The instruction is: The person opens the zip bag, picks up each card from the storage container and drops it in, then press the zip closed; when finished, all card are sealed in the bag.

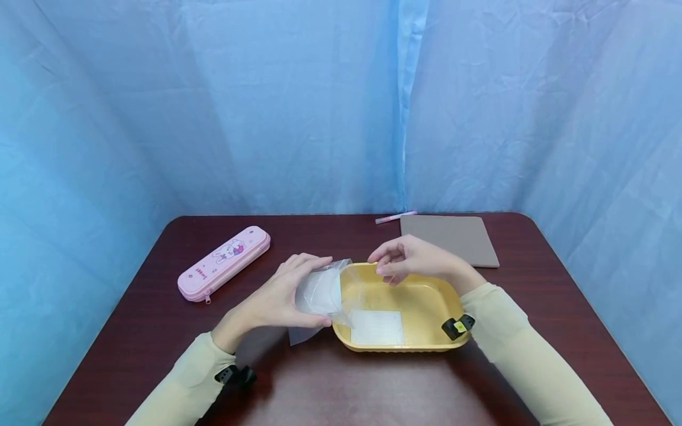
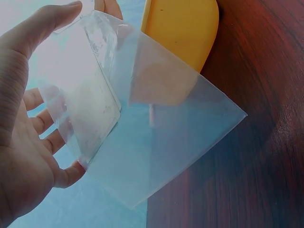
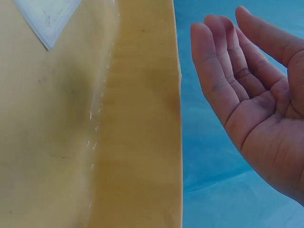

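My left hand [image 1: 282, 293] grips a clear plastic bag [image 1: 319, 290] by its two sides, thumb on the near edge and fingers on the far one. A flat pale block shows inside the bag, and in the left wrist view the bag's loose end [image 2: 175, 137] sticks out past it. The bag overlaps the left rim of a yellow plastic basin [image 1: 426, 299]. In the basin lies a white rectangular card or paper [image 1: 377, 327] with faint print. Above the basin's far side hovers my right hand [image 1: 412, 260], fingers loosely bent and holding nothing.
A pink zippered pencil case [image 1: 226, 263] lies to the left on the dark wooden table [image 1: 341, 390]. At the back right are a grey-brown flat notebook [image 1: 453, 236] and a pinkish-white pen [image 1: 395, 217]. Blue curtains [image 1: 298, 106] surround the table.
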Action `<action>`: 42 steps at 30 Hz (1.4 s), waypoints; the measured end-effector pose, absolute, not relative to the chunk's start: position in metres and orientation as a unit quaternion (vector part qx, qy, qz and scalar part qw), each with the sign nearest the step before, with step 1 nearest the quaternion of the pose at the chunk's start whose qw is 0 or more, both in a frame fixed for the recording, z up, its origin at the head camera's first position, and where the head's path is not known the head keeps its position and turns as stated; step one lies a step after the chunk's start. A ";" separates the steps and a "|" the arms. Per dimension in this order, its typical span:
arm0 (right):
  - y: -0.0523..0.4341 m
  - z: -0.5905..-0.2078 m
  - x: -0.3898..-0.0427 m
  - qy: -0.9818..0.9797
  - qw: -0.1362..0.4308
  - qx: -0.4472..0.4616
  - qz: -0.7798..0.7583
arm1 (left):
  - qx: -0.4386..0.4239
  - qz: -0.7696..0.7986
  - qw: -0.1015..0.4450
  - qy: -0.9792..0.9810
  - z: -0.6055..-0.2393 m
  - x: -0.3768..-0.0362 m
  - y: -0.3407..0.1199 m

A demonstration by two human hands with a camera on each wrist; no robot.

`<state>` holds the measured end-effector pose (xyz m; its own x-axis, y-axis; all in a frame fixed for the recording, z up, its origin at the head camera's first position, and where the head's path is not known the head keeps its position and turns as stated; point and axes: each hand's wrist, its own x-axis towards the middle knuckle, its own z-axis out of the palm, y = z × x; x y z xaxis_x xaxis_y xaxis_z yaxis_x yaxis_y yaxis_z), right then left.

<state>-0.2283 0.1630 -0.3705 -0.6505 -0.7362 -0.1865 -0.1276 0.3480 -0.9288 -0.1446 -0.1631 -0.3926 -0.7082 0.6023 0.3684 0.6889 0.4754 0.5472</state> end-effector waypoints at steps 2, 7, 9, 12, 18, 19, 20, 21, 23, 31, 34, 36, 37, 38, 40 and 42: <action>0.162 -0.372 -0.230 0.761 0.311 -0.283 -0.495 | -0.376 -0.348 0.061 -0.856 -0.393 -0.144 -0.164; 0.162 -0.376 -0.231 0.756 0.331 -0.282 -0.490 | -0.377 -0.348 0.061 -0.856 -0.394 -0.144 -0.164; 0.162 -0.378 -0.232 0.751 0.346 -0.282 -0.487 | -0.378 -0.347 0.062 -0.856 -0.395 -0.144 -0.165; 0.161 -0.384 -0.233 0.745 0.361 -0.283 -0.484 | -0.377 -0.346 0.062 -0.857 -0.395 -0.143 -0.165; 0.161 -0.394 -0.236 0.747 0.360 -0.283 -0.482 | -0.375 -0.341 0.064 -0.860 -0.397 -0.143 -0.166; 0.161 -0.395 -0.236 0.747 0.360 -0.280 -0.483 | -0.374 -0.340 0.064 -0.860 -0.397 -0.143 -0.167; 0.161 -0.397 -0.237 0.748 0.358 -0.280 -0.484 | -0.375 -0.340 0.065 -0.860 -0.397 -0.143 -0.167; 0.161 -0.398 -0.237 0.749 0.357 -0.279 -0.484 | -0.375 -0.340 0.066 -0.860 -0.397 -0.143 -0.167; 0.161 -0.399 -0.238 0.752 0.354 -0.282 -0.479 | -0.376 -0.341 0.065 -0.859 -0.396 -0.143 -0.167; 0.160 -0.401 -0.238 0.759 0.372 -0.317 -0.430 | -0.376 -0.343 0.062 -0.859 -0.396 -0.143 -0.166; 0.160 -0.405 -0.236 0.756 0.391 -0.313 -0.422 | -0.374 -0.348 0.051 -0.858 -0.398 -0.142 -0.166; 0.160 -0.407 -0.235 0.757 0.402 -0.301 -0.418 | -0.377 -0.349 0.038 -0.857 -0.400 -0.142 -0.166; 0.160 -0.408 -0.234 0.759 0.407 -0.294 -0.416 | -0.379 -0.348 0.031 -0.857 -0.401 -0.142 -0.166; 0.160 -0.409 -0.234 0.761 0.412 -0.284 -0.413 | -0.381 -0.347 0.023 -0.857 -0.403 -0.141 -0.165; 0.161 -0.410 -0.232 0.763 0.422 -0.267 -0.410 | -0.385 -0.345 0.008 -0.856 -0.405 -0.141 -0.165; 0.161 -0.413 -0.231 0.764 0.432 -0.253 -0.407 | -0.388 -0.341 -0.004 -0.856 -0.408 -0.141 -0.165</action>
<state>-0.2312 0.1607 -0.4126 -0.4981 -0.7389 -0.4539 -0.0356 0.5404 -0.8407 -0.1406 -0.1655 -0.4075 -0.6993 0.6670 0.2571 0.6610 0.4664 0.5878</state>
